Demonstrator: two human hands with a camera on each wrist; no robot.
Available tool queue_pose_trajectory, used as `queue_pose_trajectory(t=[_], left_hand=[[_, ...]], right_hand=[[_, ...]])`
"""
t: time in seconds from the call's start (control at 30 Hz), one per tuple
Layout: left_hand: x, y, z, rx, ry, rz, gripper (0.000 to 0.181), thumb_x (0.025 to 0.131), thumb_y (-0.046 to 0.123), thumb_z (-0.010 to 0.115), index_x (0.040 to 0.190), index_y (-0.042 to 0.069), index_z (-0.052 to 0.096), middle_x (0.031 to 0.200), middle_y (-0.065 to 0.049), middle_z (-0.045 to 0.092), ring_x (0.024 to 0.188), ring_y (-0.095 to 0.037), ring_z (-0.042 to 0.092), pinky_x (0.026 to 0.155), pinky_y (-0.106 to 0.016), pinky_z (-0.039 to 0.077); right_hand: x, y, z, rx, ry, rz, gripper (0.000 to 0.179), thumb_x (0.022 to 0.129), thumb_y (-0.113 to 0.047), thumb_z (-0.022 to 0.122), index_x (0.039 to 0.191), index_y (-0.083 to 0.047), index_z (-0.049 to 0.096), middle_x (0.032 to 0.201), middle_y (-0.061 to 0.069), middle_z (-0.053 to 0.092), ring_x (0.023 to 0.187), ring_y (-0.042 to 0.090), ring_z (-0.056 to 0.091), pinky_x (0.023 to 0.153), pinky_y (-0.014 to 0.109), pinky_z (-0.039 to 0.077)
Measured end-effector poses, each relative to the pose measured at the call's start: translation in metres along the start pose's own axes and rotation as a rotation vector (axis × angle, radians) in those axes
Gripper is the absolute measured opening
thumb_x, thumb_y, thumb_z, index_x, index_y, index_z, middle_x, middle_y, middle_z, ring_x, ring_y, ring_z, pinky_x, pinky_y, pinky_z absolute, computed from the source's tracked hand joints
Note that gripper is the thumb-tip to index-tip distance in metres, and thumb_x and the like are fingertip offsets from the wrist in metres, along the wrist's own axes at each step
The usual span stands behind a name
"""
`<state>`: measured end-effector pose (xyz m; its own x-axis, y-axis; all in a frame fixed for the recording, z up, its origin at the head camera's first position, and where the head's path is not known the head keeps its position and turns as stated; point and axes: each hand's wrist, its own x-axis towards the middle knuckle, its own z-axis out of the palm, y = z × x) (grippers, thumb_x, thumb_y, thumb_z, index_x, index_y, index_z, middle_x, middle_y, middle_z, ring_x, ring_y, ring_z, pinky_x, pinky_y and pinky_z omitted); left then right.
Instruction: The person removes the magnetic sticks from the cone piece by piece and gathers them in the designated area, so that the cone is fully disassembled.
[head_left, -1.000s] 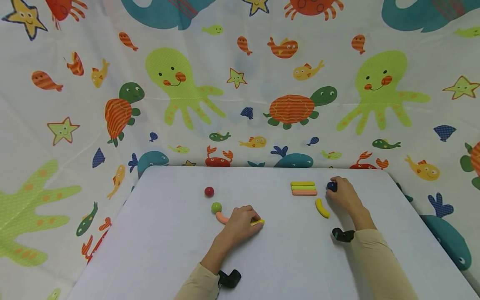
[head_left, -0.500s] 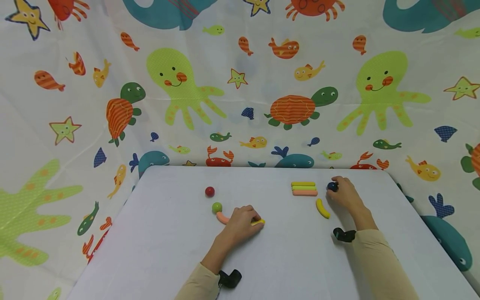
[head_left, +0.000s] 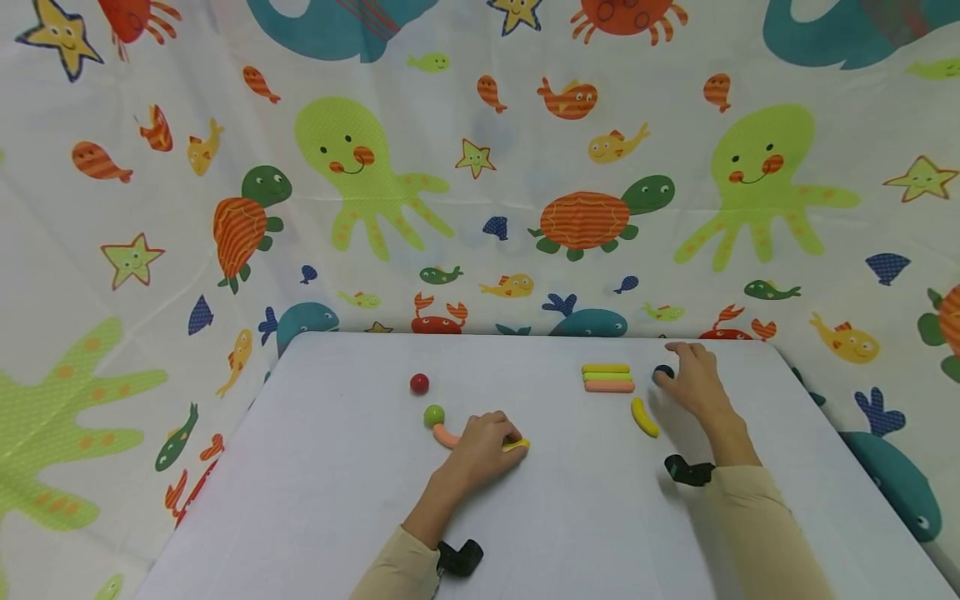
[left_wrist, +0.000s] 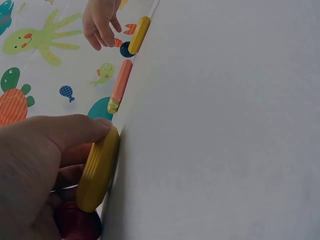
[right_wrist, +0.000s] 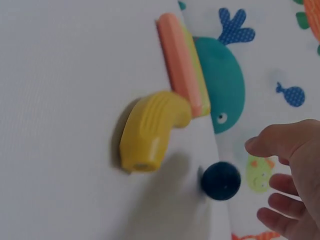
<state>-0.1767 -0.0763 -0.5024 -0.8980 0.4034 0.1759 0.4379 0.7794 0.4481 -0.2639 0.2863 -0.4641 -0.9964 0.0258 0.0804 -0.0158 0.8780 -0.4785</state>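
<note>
In the head view my left hand rests at the table's middle and holds a ribbed yellow curved piece between thumb and fingers. The left wrist view shows the thumb on the end of that yellow piece. Just left of the hand, a pink curved piece, partly hidden by it, lies by a green ball. My right hand hovers by a dark blue ball, fingers spread; the right wrist view shows a gap between them. Another yellow curved piece lies left of that hand.
Yellow, light green and pink sticks lie side by side near the back of the white table. A red ball sits at the back left. A patterned cloth hangs behind the table.
My right hand has let go of the dark blue ball, its fingers opening and lifting away. The left hand and the other pieces have stayed in place.
</note>
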Motion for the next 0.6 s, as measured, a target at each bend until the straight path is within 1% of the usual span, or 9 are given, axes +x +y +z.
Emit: queue_pose_trajectory(t=[0.1,0.2,0.37,0.47,0.6], left_hand=[[0.0,-0.001,0.001,0.006,-0.005,0.002,0.02,0.09,0.03,0.072,0.095,0.012,0.078,0.089,0.005,0.066,0.085,-0.01,0.06,0.08,-0.03,0.043],[-0.001,-0.001,0.001,0.007,-0.003,0.008,0.02,0.09,0.031,0.071,0.096,0.012,0.078,0.091,0.005,0.067,0.086,-0.01,0.061,0.08,-0.03,0.043],[-0.003,0.0,-0.003,-0.026,0.018,0.014,0.019,0.092,0.029,0.069,0.097,0.012,0.078,0.094,0.003,0.068,0.09,-0.014,0.063,0.085,-0.036,0.047],[-0.003,0.0,-0.008,-0.04,0.017,-0.004,0.019,0.095,0.027,0.066,0.1,0.013,0.077,0.098,0.002,0.069,0.094,-0.015,0.064,0.09,-0.038,0.049],[-0.003,-0.001,-0.015,-0.045,0.011,-0.028,0.019,0.098,0.023,0.063,0.105,0.011,0.076,0.104,0.0,0.069,0.101,-0.016,0.064,0.093,-0.036,0.053]], right_hand=[[-0.005,-0.011,-0.002,0.011,0.023,-0.009,0.059,0.093,-0.016,0.065,0.142,0.007,0.042,0.146,0.037,0.033,0.131,0.051,0.027,0.11,0.067,0.034],[-0.01,-0.022,-0.002,0.021,0.03,-0.009,0.061,0.093,-0.017,0.066,0.144,0.005,0.041,0.147,0.036,0.032,0.133,0.05,0.027,0.11,0.066,0.035],[-0.019,-0.036,0.002,0.057,0.015,-0.018,0.062,0.094,-0.018,0.066,0.146,0.004,0.039,0.149,0.034,0.031,0.137,0.05,0.027,0.111,0.065,0.035],[-0.024,-0.043,0.007,0.082,-0.002,-0.02,0.063,0.094,-0.02,0.066,0.147,0.002,0.039,0.15,0.032,0.031,0.136,0.048,0.03,0.11,0.064,0.037],[-0.031,-0.05,0.015,0.113,-0.012,-0.025,0.062,0.094,-0.02,0.065,0.147,0.001,0.04,0.149,0.03,0.033,0.135,0.047,0.032,0.11,0.063,0.038]])
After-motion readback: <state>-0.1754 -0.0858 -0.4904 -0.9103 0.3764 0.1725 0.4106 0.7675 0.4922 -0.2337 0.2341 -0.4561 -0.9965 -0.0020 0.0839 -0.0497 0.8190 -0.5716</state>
